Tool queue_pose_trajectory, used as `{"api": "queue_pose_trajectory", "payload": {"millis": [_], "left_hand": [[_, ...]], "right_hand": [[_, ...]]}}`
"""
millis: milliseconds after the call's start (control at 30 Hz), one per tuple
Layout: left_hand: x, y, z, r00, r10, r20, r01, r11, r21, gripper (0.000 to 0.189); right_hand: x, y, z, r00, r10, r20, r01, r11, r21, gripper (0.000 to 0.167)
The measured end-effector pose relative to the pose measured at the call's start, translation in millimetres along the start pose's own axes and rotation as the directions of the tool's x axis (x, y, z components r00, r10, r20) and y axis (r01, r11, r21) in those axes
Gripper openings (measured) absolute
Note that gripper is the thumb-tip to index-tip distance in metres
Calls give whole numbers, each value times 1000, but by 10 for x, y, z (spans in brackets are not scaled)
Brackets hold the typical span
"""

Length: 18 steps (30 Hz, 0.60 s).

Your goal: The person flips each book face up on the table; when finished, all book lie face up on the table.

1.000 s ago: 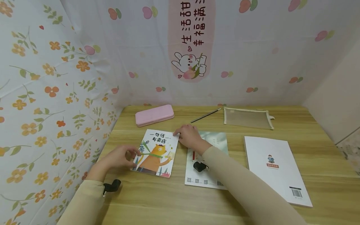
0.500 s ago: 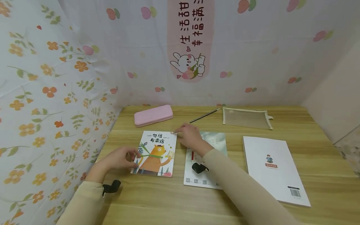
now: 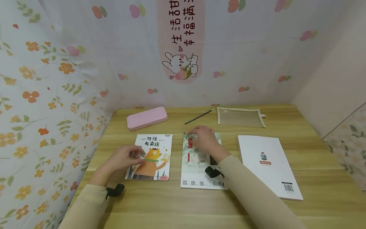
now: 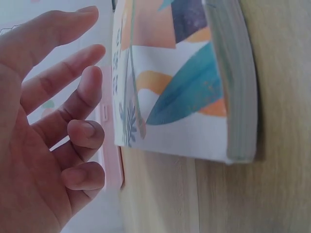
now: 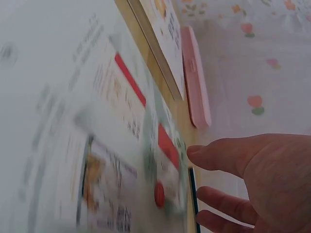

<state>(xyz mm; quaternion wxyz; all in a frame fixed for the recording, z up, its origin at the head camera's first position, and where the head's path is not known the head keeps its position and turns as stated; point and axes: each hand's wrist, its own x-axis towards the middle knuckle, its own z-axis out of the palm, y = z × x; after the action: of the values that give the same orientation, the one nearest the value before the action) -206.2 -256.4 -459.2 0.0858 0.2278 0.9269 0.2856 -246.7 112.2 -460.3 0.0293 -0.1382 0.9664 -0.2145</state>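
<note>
Apparently tidying step: left hand [image 3: 123, 158] loose, empty above bear book [image 3: 151, 167]; right hand [image 3: 206, 140] likewise over green book [image 3: 195, 174]. Next likely needs pinching its edge.

Room is running in lanes, with the back partly blocked.
A strip of surface [image 3: 175, 162] is separating the bear-cover book [image 3: 150, 167] from the green-and-white booklet [image 3: 197, 175]; the right sleeve [image 3: 254, 189] is crossing over the lane between booklet and white book [image 3: 274, 175]. Broader room is lying in front. Behind, a pink case [image 3: 147, 118], thin rod [image 3: 199, 116] and mesh pouch [image 3: 240, 118] are lining up before a curtain [image 3: 128, 57], a gap parting case and rod. The left hand [image 3: 124, 159] is blocking the bear-cover book's left side, the right hand [image 3: 206, 140] the booklet's top.
</note>
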Motion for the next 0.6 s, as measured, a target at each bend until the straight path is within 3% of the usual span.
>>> {"api": "queue_pose_trajectory", "payload": {"millis": [233, 600], "left_hand": [[65, 19, 63, 999, -23, 32, 23, 1000, -5, 22], [89, 13, 82, 997, -66, 41, 66, 998, -3, 16]], "right_hand": [[-98, 232, -94, 998, 48, -50, -48, 999, 13, 31], [-278, 678, -163, 992, 58, -108, -68, 994, -87, 30]]}}
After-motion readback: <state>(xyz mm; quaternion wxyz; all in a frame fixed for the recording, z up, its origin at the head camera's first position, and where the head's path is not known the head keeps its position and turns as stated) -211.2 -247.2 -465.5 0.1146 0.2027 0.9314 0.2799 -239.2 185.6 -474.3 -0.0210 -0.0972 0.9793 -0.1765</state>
